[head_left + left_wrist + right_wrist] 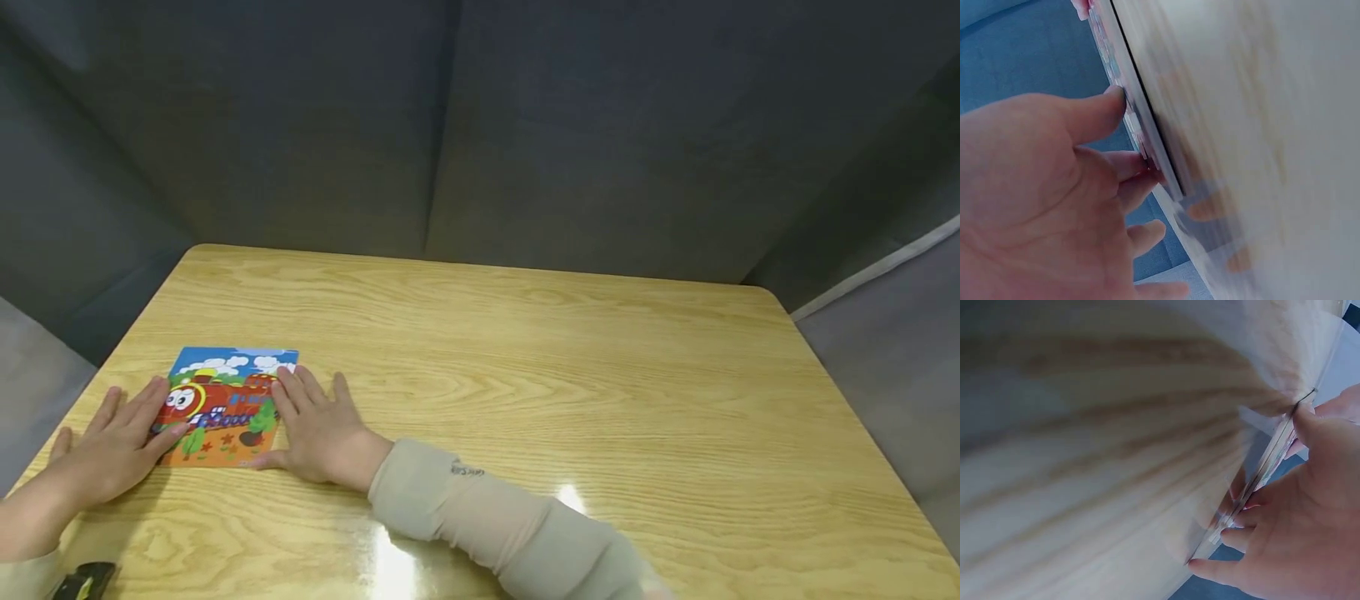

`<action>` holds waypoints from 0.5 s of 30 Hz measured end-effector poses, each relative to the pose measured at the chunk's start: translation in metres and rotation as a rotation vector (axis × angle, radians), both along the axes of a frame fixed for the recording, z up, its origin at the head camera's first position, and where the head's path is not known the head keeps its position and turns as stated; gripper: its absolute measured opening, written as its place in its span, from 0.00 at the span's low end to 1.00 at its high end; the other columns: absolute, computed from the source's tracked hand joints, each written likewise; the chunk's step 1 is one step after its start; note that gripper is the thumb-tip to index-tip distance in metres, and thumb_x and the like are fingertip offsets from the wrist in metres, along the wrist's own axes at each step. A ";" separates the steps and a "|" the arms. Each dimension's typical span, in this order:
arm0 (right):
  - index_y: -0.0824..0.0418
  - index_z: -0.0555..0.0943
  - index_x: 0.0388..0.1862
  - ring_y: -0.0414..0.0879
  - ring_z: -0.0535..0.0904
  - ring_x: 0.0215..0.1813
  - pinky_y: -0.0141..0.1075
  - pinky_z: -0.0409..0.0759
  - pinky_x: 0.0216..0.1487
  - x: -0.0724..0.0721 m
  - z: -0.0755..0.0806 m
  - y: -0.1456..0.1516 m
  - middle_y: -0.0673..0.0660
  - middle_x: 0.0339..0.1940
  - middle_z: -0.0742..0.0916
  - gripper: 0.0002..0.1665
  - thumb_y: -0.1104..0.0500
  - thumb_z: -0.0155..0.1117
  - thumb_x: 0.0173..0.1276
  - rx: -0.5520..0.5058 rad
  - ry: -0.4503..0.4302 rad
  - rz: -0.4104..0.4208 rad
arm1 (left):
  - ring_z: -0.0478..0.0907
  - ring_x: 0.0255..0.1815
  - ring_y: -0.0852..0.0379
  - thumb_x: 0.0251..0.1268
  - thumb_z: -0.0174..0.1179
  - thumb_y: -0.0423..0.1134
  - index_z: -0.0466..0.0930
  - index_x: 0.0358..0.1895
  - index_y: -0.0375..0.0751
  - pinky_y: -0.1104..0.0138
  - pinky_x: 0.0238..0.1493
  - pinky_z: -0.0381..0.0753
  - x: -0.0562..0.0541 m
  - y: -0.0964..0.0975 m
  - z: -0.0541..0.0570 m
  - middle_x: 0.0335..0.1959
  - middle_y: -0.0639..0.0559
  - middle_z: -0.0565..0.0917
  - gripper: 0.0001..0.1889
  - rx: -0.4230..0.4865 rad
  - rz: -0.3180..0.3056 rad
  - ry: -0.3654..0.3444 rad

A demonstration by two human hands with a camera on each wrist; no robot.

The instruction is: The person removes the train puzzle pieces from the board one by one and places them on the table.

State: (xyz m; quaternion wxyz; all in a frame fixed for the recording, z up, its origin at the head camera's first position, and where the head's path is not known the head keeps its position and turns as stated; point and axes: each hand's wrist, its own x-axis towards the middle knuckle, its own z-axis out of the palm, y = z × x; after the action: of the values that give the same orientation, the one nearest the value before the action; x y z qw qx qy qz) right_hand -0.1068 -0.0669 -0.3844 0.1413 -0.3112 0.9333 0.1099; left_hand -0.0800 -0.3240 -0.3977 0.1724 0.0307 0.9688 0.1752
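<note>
A flat jigsaw puzzle [225, 392] with a cartoon red train under a blue sky lies at the left of the table. On its left edge rests my left hand [116, 450], fingers extended and the thumb over the lower left part. My right hand [326, 437] lies across the right edge with its fingers spread, thumb by the lower right corner. Seen low from the left wrist, the thumb and fingertips of the left hand [1047, 187] touch the thin board's side. In the right wrist view, the right hand [1310, 506] has its fingertips along the opposite edge.
The wood-grain table [562, 375] has rounded far corners and reflects light near the front. A black object [86, 579] shows at the lower left, beside the left sleeve. Dark grey curtains [585, 133] hang behind the table.
</note>
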 end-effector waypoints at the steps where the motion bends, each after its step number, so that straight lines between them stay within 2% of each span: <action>1: 0.46 0.34 0.81 0.41 0.30 0.79 0.47 0.43 0.76 0.000 0.000 0.001 0.45 0.80 0.36 0.55 0.19 0.23 0.63 0.003 -0.001 -0.001 | 0.15 0.71 0.30 0.77 0.34 0.62 0.24 0.77 0.40 0.22 0.52 0.23 0.000 0.000 0.000 0.76 0.32 0.29 0.43 -0.001 -0.002 0.000; 15: 0.49 0.35 0.81 0.43 0.31 0.80 0.49 0.43 0.76 0.002 0.000 0.023 0.47 0.81 0.37 0.54 0.21 0.27 0.66 -0.046 -0.020 0.032 | 0.19 0.72 0.28 0.76 0.36 0.64 0.25 0.78 0.41 0.23 0.53 0.24 0.004 0.016 0.001 0.77 0.30 0.33 0.44 -0.009 -0.033 -0.011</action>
State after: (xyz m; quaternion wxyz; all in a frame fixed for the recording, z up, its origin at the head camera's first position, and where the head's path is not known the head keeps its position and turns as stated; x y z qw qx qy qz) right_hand -0.1048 -0.0438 -0.3844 0.1419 -0.3305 0.9290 0.0876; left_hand -0.0762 -0.3083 -0.3968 0.1806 0.0451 0.9680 0.1681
